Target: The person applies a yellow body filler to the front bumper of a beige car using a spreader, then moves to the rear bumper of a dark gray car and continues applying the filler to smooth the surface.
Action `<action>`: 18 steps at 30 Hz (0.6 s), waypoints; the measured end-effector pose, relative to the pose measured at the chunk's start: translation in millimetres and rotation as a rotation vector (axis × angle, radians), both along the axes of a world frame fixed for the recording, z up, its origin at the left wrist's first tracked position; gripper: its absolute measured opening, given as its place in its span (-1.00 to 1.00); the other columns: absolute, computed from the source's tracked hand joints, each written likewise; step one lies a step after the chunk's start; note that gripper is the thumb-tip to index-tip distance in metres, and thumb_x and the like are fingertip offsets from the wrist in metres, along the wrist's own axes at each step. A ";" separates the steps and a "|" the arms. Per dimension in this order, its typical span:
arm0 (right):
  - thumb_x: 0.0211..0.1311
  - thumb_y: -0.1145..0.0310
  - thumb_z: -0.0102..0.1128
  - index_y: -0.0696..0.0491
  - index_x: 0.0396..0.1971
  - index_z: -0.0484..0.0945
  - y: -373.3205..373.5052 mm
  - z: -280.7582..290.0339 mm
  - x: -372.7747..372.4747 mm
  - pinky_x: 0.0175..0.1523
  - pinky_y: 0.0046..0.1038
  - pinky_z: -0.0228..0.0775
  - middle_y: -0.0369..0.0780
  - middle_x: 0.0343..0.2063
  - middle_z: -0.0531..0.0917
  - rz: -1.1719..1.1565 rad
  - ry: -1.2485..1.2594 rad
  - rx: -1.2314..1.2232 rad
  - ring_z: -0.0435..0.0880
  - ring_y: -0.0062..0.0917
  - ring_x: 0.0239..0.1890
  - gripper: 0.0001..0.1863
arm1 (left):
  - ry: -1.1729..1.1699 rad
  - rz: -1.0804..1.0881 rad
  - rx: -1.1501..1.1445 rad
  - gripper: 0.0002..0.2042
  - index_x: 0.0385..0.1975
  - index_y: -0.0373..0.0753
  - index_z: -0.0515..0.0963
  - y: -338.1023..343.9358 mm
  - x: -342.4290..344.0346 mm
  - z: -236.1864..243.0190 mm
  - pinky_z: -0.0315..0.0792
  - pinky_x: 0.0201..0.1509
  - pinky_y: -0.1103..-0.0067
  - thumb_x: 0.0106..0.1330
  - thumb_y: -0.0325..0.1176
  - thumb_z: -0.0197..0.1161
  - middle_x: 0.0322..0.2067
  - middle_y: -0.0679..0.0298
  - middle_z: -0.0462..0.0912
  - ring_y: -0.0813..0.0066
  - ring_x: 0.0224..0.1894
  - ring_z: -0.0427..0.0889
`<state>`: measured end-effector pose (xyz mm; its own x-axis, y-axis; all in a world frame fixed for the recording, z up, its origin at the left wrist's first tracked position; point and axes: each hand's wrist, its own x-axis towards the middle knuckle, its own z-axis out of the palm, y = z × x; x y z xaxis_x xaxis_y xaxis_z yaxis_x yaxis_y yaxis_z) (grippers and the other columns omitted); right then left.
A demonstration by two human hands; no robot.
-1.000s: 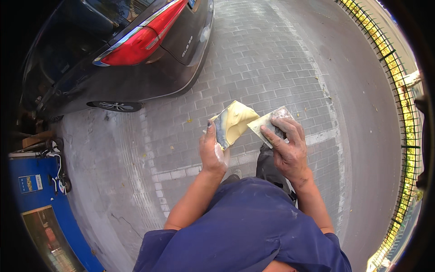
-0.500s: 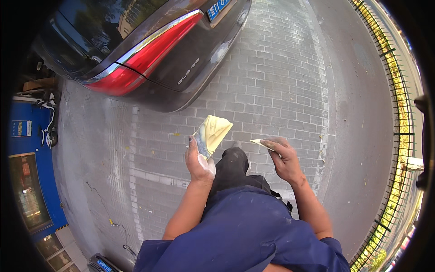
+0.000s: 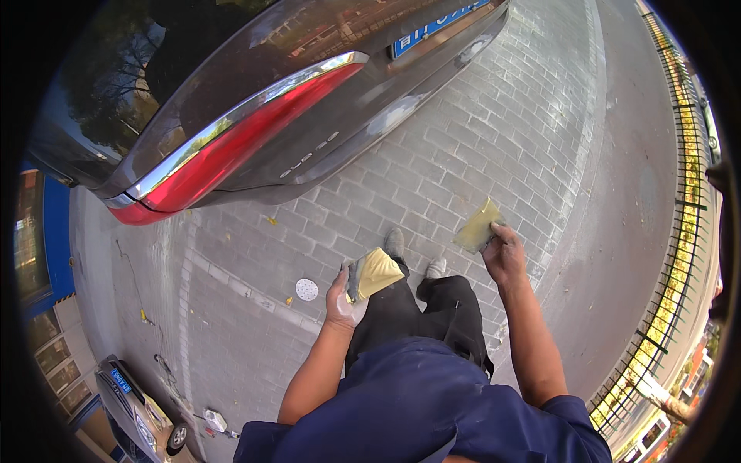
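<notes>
My left hand, its thumb and palm smudged white, grips a board with pale yellow paste heaped on it, just over my dark trousers. Out to the right, my right hand pinches a thin flat yellowish spreader by its edge, raised and apart from the board. Above both hands is the rear of a dark car, with a long red tail light and pale patches along its lower bumper.
My shoes stand on grey paving. A green fence curves along the right, beside asphalt. Lower left are another parked car, a blue-fronted building, a cord, a perforated white disc and small objects on the ground.
My view has swung toward the car, which fills more of the upper left. My hands have moved apart, the right one turning the spreader upward; both still hold their items.
</notes>
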<state>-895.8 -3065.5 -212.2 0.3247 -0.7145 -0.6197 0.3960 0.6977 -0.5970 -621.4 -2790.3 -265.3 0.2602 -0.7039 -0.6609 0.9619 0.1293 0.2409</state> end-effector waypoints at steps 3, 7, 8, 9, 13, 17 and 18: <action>0.54 0.34 0.25 0.20 0.11 0.59 -31.6 -29.3 34.5 0.43 -0.11 0.42 -0.16 0.15 0.70 0.226 -0.034 0.054 0.64 -0.33 0.24 -0.70 | -0.141 -0.073 -0.021 -0.51 0.34 -0.39 0.54 -52.2 -20.8 40.1 0.45 0.49 0.26 0.67 -0.10 0.17 0.30 0.04 0.67 0.16 0.34 0.66; 0.56 0.30 0.30 0.16 0.07 0.63 -50.0 -41.2 105.7 0.37 -0.26 0.45 -0.20 0.03 0.73 0.534 -0.188 0.213 0.68 -0.42 0.16 -0.73 | -0.258 0.041 0.222 -0.54 0.28 -0.43 0.54 -84.2 -64.9 8.0 0.49 0.41 0.35 0.65 -0.14 0.24 0.26 0.09 0.68 0.32 0.29 0.67; 0.58 0.28 0.29 0.15 0.07 0.64 -59.0 -51.6 113.8 0.38 -0.27 0.43 -0.21 0.03 0.73 0.651 -0.147 0.263 0.67 -0.43 0.16 -0.73 | -0.225 0.119 0.192 -0.61 0.20 -0.41 0.49 -108.4 -67.7 16.3 0.52 0.42 0.26 0.63 -0.21 0.31 0.20 0.03 0.66 0.23 0.29 0.66; 0.59 0.27 0.29 0.15 0.07 0.65 -68.4 -62.4 121.2 0.40 -0.28 0.40 -0.22 0.02 0.73 0.766 -0.104 0.313 0.66 -0.44 0.17 -0.73 | -0.301 0.173 0.176 -0.61 0.18 -0.41 0.46 -129.0 -71.7 17.4 0.52 0.41 0.26 0.63 -0.21 0.30 0.21 0.02 0.65 0.22 0.28 0.66; 0.67 0.07 0.17 0.25 0.28 0.59 -129.4 -122.8 128.7 0.44 -0.24 0.47 -0.04 0.28 0.66 1.024 -0.320 0.274 0.66 -0.31 0.29 -0.47 | -0.475 0.324 0.353 -0.52 0.20 -0.50 0.53 -156.1 -107.6 -36.8 0.50 0.35 0.38 0.63 -0.13 0.28 0.18 0.08 0.68 0.33 0.22 0.67; 0.65 0.11 0.08 0.26 0.42 0.50 -254.9 -210.6 154.3 0.57 -0.11 0.29 0.13 0.38 0.56 1.240 0.717 -1.283 0.43 0.06 0.49 -0.41 | -0.529 0.444 0.428 -0.53 0.15 -0.48 0.52 -179.4 -123.5 -104.7 0.50 0.35 0.30 0.61 -0.11 0.31 0.13 0.00 0.66 0.27 0.21 0.65; 0.61 0.12 0.12 0.28 0.44 0.46 -291.2 -253.3 163.4 0.58 -0.04 0.27 0.12 0.43 0.51 1.106 0.848 -1.506 0.41 0.09 0.50 -0.37 | -0.523 0.461 0.472 -0.53 0.15 -0.48 0.51 -178.2 -129.1 -128.1 0.50 0.36 0.27 0.61 -0.11 0.32 0.15 -0.02 0.65 0.24 0.22 0.65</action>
